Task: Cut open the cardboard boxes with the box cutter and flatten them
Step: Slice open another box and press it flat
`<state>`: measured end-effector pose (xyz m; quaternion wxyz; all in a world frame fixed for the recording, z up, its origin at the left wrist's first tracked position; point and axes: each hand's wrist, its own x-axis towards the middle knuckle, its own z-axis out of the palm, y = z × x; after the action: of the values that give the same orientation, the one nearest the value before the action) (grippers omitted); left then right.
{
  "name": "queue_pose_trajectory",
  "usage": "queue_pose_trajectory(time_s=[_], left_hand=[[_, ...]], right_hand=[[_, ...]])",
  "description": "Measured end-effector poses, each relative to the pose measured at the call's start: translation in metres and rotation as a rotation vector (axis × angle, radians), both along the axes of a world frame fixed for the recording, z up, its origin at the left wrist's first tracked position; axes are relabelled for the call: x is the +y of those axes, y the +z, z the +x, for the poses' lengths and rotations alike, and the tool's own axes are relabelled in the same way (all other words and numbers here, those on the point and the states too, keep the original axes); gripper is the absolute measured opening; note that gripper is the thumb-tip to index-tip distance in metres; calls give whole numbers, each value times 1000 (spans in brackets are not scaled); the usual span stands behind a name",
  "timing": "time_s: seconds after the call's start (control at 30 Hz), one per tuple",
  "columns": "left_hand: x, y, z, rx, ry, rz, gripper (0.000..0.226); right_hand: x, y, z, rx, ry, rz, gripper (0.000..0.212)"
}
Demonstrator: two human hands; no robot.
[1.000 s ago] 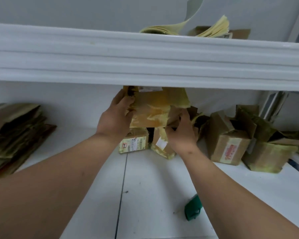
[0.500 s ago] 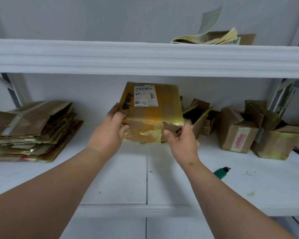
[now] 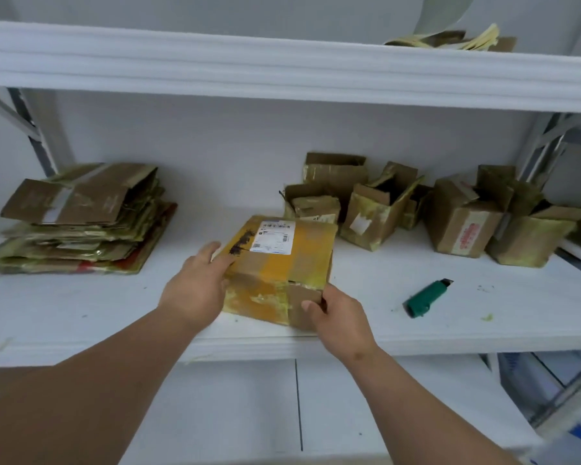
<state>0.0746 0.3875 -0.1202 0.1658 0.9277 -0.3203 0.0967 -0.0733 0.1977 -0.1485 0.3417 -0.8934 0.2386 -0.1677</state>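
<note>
With both hands, left [image 3: 195, 290] and right [image 3: 341, 322], gripping the yellow-taped cardboard box [image 3: 279, 263], seat it flat on the white shelf [image 3: 81, 307] before fetching the green box cutter [image 3: 428, 298] lying right.

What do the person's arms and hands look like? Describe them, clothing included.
Both forearms are bare up to the picture's edge, with no sleeve in view. The left hand and right hand wear no gloves; no ring, watch or wristband shows.
</note>
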Motion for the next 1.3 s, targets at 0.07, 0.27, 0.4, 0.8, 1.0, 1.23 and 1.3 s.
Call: queue_pose_trajectory(time_s=[0.07,0.27,0.4,0.8,1.0,1.23,1.3], left_hand=[[0,1,-3,-40,21,15,47],[-19,14,-8,297,104,-124,55],[-32,15,-20,279,73,-134,47],[-107,24,-43,156,-276,-38,36],[-131,20,-44,101,-232,-42,35],[-158,21,-45,10,-178,235,56],[-164,17,-46,26,-163,295,62]], right_hand=[[1,-4,-4,21,8,22,21],[-11,-4,-4,-51,-37,144,17],[-33,-5,-2,-128,-258,119,18],[-78,8,8,-265,-119,546,39],[-102,4,12,-132,42,481,50],[-146,-12,-4,-6,-145,35,41],[-163,-21,-16,109,-240,-151,42]])
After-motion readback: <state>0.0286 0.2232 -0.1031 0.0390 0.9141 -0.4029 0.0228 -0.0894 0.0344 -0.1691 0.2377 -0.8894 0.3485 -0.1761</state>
